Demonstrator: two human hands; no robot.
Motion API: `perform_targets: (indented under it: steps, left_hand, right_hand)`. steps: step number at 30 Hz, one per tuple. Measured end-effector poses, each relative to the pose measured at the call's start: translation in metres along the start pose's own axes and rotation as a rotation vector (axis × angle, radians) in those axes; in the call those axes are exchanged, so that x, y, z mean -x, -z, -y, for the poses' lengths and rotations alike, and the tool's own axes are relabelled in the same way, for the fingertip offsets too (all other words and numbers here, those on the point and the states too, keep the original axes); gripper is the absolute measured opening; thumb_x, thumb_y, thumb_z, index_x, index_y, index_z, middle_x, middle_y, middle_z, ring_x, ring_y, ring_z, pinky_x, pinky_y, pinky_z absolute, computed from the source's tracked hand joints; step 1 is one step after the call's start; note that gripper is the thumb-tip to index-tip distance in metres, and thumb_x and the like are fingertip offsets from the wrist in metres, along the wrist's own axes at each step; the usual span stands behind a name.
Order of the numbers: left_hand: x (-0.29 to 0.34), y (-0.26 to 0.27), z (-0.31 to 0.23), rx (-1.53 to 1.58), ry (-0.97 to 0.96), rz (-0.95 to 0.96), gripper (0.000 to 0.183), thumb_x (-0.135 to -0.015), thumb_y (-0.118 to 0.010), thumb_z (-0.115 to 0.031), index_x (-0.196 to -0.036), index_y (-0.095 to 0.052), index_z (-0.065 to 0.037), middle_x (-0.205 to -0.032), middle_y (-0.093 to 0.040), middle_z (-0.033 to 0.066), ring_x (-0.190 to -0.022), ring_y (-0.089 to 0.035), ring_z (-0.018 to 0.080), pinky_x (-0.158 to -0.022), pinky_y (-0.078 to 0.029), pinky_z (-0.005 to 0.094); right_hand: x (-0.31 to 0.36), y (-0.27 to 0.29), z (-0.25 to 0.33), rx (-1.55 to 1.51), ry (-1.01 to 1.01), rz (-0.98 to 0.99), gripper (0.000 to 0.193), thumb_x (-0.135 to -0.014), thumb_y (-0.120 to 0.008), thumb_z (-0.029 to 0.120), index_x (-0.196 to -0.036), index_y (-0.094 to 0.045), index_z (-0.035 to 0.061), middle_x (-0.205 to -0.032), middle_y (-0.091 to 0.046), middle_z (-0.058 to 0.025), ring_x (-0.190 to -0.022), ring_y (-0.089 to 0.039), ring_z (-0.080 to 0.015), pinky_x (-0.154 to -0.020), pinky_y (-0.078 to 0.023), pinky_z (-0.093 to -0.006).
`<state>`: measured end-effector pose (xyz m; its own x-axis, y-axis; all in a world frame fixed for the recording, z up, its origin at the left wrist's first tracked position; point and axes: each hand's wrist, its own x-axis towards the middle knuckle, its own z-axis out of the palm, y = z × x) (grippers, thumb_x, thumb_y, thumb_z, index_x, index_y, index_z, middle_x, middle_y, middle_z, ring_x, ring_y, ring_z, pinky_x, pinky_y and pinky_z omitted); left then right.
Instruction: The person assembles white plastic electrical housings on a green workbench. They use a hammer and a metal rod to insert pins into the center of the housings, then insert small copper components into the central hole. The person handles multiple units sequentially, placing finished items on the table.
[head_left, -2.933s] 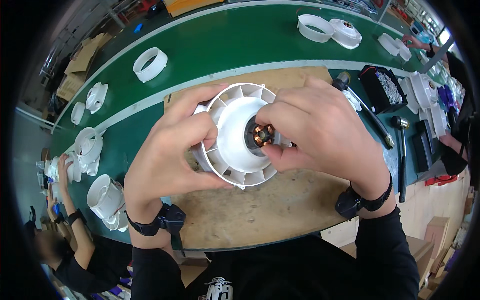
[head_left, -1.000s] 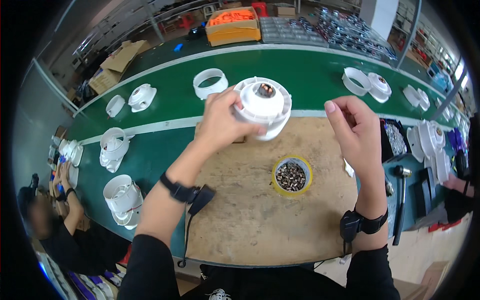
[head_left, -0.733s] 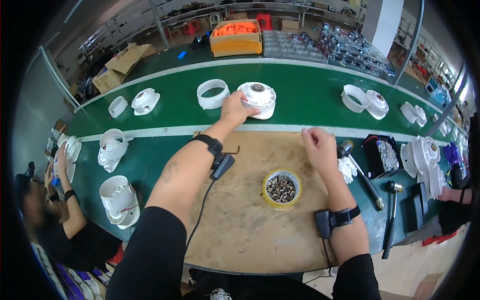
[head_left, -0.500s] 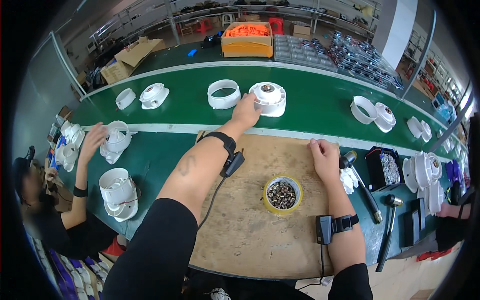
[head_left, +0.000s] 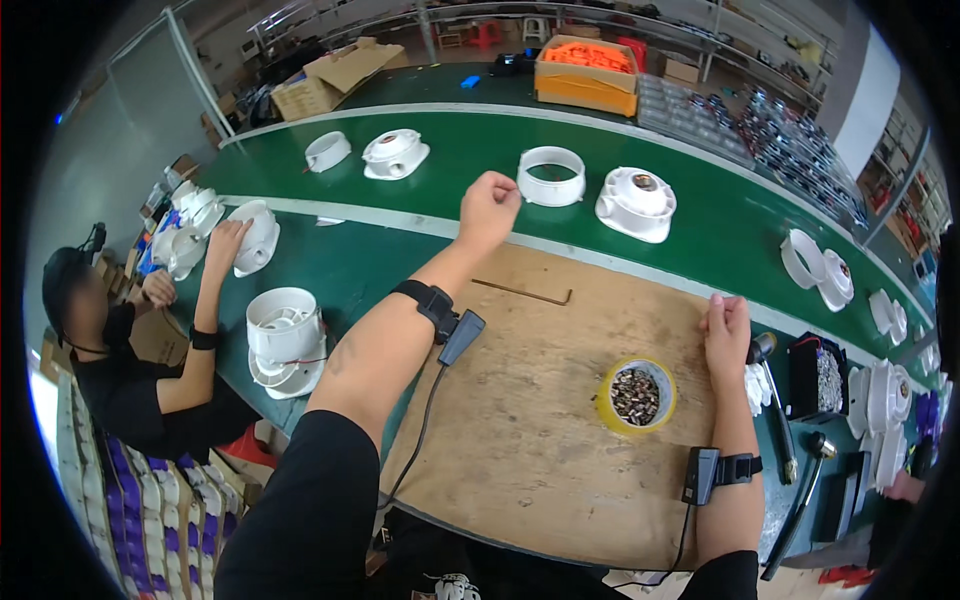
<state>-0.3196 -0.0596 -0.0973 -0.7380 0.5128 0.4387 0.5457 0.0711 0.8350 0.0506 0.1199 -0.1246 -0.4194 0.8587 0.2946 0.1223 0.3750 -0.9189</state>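
My left hand (head_left: 490, 211) hovers with curled fingers at the near edge of the green belt, just left of an open white plastic ring (head_left: 552, 190); nothing shows in it. To the ring's right sits a white round housing (head_left: 636, 207) with a brass-coloured centre. At the board's far right corner is my right hand (head_left: 727, 325), its fingers curled in; whatever they may hold is hidden. An L-shaped hex key (head_left: 525, 291) lies on the brown board (head_left: 510, 430). Nearer my right forearm, a yellow-rimmed tape roll (head_left: 605, 408) contains many small metal pieces (head_left: 636, 396).
Two hammers (head_left: 822, 445) and a black box (head_left: 818, 378) of small silver parts are on the right. A white assembly (head_left: 286, 340) stands left of the board. Beyond it, a co-worker (head_left: 150, 350) touches another white housing (head_left: 255, 238). An orange-filled carton (head_left: 586, 75) is behind the belt.
My left hand has come away from the white housing, back and leftward. The hex key has come into sight. The whole view has swung left. The co-worker's raised hand has lowered to a housing.
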Motion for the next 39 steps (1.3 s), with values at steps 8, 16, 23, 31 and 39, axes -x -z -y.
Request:
perform_targets:
  steps: [8,16,23,31,39]
  left_hand:
    - [-0.01,0.082,0.064,-0.345,0.139,-0.263,0.013,-0.083,-0.066,-0.009,-0.094,-0.067,-0.002,-0.085,-0.071,0.0134,-0.079,-0.069,0.027,-0.073,-0.054,0.0371]
    - [-0.041,0.102,0.058,-0.913,0.336,-0.077,0.039,-0.085,-0.067,-0.023,-0.121,-0.063,-0.009,-0.121,-0.063,0.017,-0.122,-0.056,0.0361,-0.1,-0.048,0.0474]
    - [-0.067,0.109,0.073,-0.962,0.383,0.006,0.085,-0.085,-0.07,-0.037,-0.156,-0.025,-0.029,-0.162,-0.011,0.0203,-0.143,-0.03,0.0439,-0.109,-0.039,0.0546]
    - [-0.08,0.101,0.077,-0.993,0.39,0.092,0.081,-0.085,-0.069,-0.035,-0.154,-0.028,-0.028,-0.161,-0.016,0.0194,-0.141,-0.034,0.0429,-0.109,-0.039,0.0523]
    - [-0.083,0.106,0.06,-1.032,0.257,0.131,0.056,-0.085,-0.068,-0.024,-0.137,-0.047,-0.022,-0.14,-0.041,0.0189,-0.121,-0.056,0.0408,-0.098,-0.049,0.049]
  right_hand:
    - [-0.001,-0.004,0.012,0.118,-0.009,0.005,0.044,-0.105,-0.047,0.032,-0.07,-0.049,0.006,-0.056,-0.048,-0.0016,-0.052,-0.045,-0.009,-0.05,-0.036,-0.0284]
    - [0.003,-0.008,0.014,0.084,0.034,0.045,0.037,-0.104,-0.053,0.029,-0.074,-0.046,0.0087,-0.058,-0.044,0.0029,-0.052,-0.043,-0.0061,-0.049,-0.034,-0.0243]
    - [0.009,-0.013,0.025,0.157,-0.03,0.048,0.037,-0.104,-0.054,0.028,-0.074,-0.047,0.0072,-0.059,-0.047,0.0019,-0.053,-0.043,-0.0061,-0.05,-0.035,-0.0252]
    - [0.006,-0.013,0.015,0.25,-0.108,-0.007,0.038,-0.101,-0.057,0.029,-0.075,-0.049,0.0024,-0.061,-0.046,-0.0018,-0.058,-0.041,-0.0086,-0.054,-0.037,-0.0288]
    - [0.008,-0.015,0.019,0.241,-0.104,0.006,0.037,-0.1,-0.058,0.027,-0.076,-0.049,0.0011,-0.062,-0.046,-0.0021,-0.06,-0.04,-0.0089,-0.054,-0.036,-0.0308]
